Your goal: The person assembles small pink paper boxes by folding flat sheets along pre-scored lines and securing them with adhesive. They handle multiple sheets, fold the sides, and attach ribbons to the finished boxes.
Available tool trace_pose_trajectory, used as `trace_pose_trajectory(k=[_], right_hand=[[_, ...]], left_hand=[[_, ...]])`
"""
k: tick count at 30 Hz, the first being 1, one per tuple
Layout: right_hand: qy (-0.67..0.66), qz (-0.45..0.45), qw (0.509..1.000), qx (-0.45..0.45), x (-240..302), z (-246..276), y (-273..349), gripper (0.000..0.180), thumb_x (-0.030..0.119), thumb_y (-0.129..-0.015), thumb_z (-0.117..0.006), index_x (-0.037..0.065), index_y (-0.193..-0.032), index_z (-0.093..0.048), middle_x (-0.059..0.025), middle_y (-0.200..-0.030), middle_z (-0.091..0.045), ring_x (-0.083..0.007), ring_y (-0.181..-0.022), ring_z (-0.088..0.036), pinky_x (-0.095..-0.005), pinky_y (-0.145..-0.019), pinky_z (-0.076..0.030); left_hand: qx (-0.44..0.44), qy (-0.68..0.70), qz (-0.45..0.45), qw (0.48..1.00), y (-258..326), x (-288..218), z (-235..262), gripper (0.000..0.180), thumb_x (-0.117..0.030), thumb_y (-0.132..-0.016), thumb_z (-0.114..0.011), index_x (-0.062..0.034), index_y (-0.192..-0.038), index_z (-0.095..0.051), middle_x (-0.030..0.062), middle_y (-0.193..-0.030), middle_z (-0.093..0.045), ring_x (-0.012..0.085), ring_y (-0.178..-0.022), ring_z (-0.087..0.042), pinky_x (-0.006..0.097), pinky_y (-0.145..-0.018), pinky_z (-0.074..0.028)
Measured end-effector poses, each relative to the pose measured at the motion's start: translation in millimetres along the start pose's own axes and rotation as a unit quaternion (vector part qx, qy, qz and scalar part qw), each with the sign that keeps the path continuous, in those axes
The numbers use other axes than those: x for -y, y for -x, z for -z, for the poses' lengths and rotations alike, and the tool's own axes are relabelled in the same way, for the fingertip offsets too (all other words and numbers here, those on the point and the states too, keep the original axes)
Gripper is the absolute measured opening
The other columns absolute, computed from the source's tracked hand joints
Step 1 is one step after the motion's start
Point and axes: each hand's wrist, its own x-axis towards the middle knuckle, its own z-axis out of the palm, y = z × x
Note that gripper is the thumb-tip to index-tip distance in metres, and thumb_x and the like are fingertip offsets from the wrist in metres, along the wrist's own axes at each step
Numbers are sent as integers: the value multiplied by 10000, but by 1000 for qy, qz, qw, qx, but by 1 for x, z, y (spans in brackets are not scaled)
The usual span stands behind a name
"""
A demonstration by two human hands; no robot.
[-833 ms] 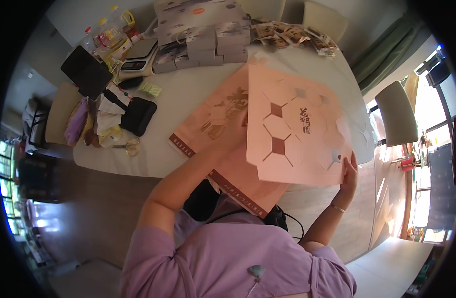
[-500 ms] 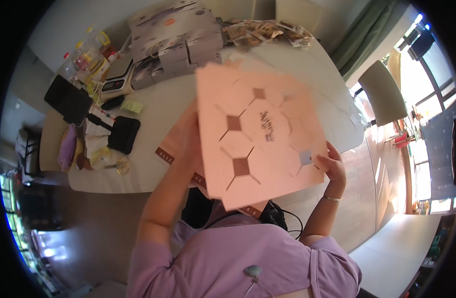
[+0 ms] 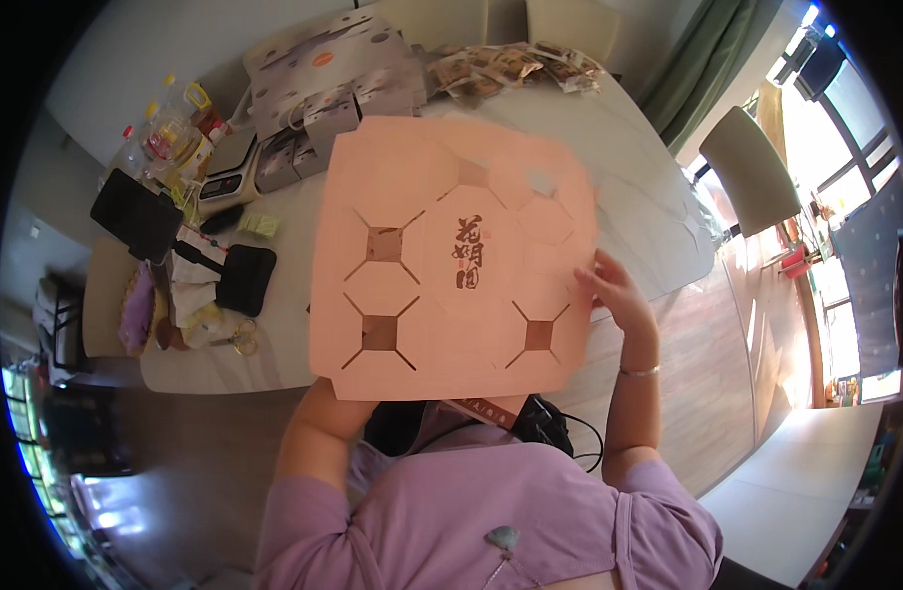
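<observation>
A large pink cardboard sheet [image 3: 481, 334] with square cut-outs, slits and dark lettering is held up before me, over the table's near edge. My right hand [image 3: 614, 293] grips its right edge, fingertips on the front face. Behind the sheet's lower left goes my left forearm [image 3: 324, 428]; the sheet hides that hand and its fingers. Below the sheet's bottom edge shows a strip of another pink piece with a brown band [image 3: 483, 413], near my lap.
On the marble-look table [image 3: 225, 369] are a black stand [image 3: 245, 275], scissors [image 3: 245, 339], a kitchen scale [image 3: 227, 185] and oil bottles [image 3: 171, 133]. Grey boxes [image 3: 333, 64] and packaged items [image 3: 515, 64] lie at the back. A chair [image 3: 752, 172] stands right.
The cardboard sheet has shifted left and straightened from its tilt, facing me more squarely. My right hand has moved slightly left and up along its edge; my left hand has gone behind it.
</observation>
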Motion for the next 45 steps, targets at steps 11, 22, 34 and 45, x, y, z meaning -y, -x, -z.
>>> trace_pose_trajectory(k=[11,22,34,45], right_hand=[[131,146,961,-197,-3,-62,-31,639,131,-788,-794,-4,-1292,-423,-156,-1081,-680,-220,-943,-692,-329,-774,-570],[-3,219,962,-166,-2,-61,-14,624,58,-784,-790,3,-1297,-439,-123,-1065,-676,-162,-940,-669,-276,-747,-563],[-29,222,949,-220,0,-4,-12,652,25,-800,-771,-39,-1340,-411,-143,-1071,-655,-170,-945,-658,-269,-734,-561],[114,246,923,-272,-13,13,-20,646,49,-779,-796,-7,-1316,-442,-120,-1044,-653,-186,-956,-643,-302,-793,-541]], left_hand=[[-11,-2,7,1000,21,-3,9,589,-482,-982,-434,22,-1249,-580,149,-1176,-652,224,-1037,-658,366,-869,-558],[-18,25,10,999,30,-2,18,575,-472,-972,-474,23,-1244,-584,149,-1173,-654,224,-1035,-660,366,-871,-558],[116,321,-13,940,-67,1,-23,563,-460,-961,-517,25,-1238,-589,150,-1169,-657,223,-1032,-663,365,-873,-557],[-38,-166,-49,984,-132,-59,-16,441,-223,-794,-783,39,-1124,-650,124,-1082,-697,209,-910,-690,329,-786,-563]])
